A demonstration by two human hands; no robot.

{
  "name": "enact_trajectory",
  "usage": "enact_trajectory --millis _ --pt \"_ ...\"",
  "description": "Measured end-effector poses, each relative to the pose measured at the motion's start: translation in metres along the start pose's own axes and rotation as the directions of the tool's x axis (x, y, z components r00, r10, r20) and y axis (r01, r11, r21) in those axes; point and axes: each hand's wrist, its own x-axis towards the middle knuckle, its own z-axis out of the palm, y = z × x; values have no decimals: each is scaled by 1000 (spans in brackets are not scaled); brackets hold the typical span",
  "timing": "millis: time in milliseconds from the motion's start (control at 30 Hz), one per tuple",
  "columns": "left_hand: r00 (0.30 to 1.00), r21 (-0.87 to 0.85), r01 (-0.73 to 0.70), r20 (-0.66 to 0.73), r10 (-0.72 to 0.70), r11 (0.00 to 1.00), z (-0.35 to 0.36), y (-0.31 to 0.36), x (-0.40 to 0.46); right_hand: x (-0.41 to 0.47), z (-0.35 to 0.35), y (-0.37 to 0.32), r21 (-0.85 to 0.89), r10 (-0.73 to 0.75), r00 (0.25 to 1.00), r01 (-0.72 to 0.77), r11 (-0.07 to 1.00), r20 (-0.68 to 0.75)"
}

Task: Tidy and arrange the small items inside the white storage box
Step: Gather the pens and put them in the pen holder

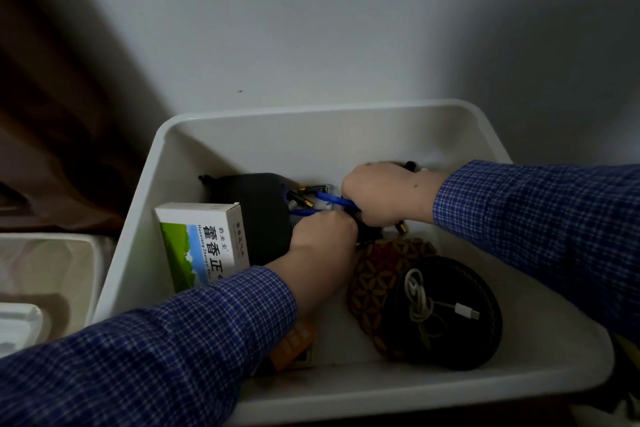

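White wall and a brown curtain stand behind the white storage box [166, 163], and deep inside it, toward the far wall at about mid-width, lies the blue cable [331, 198], its loop running roughly left to right between the two hands. Right hand [384, 192] comes in from the box's right side and curls round the cable's right part; left hand [323, 234] reaches from the near left corner and seems to pinch the left end, though its fingers are turned away and hard to read. Both are equally near. Loose batteries [308, 196] lie just behind the cable. A dark pouch [259, 211] and a medicine carton [204, 243] sit leftward; patterned coasters [377, 274] and a white charging cable [426, 305] on a dark round thing sit rightward. Whatever the hands cover is hidden, and the orange packet [294, 343] is half under the left sleeve
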Motion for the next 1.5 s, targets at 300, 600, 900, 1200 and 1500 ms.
enact_trajectory --millis 300,600,900,1200,1500 --pt "997 142 -47 -54 55 989 3 1 2 -22 -61 24 -72 86 975 -73 995 202" --pt "975 61 -54 -213 66 997 -29 8 -9 -106 -119 60 365 85 965 -174 915 247" --pt "974 -895 -189 -224 -40 403 -94 -15 -66 -193 -87 56 916 208 977 -42 400 -46" --pt "925 -914 -375 -380 -8 153 -96 -16 -107 -220 -26 1 936 277 935 127 328 -223" --pt "961 -862 -257 -181 208 437 -71 -2 -113 -226 -16 -9 866 259 948 34 499 -186"
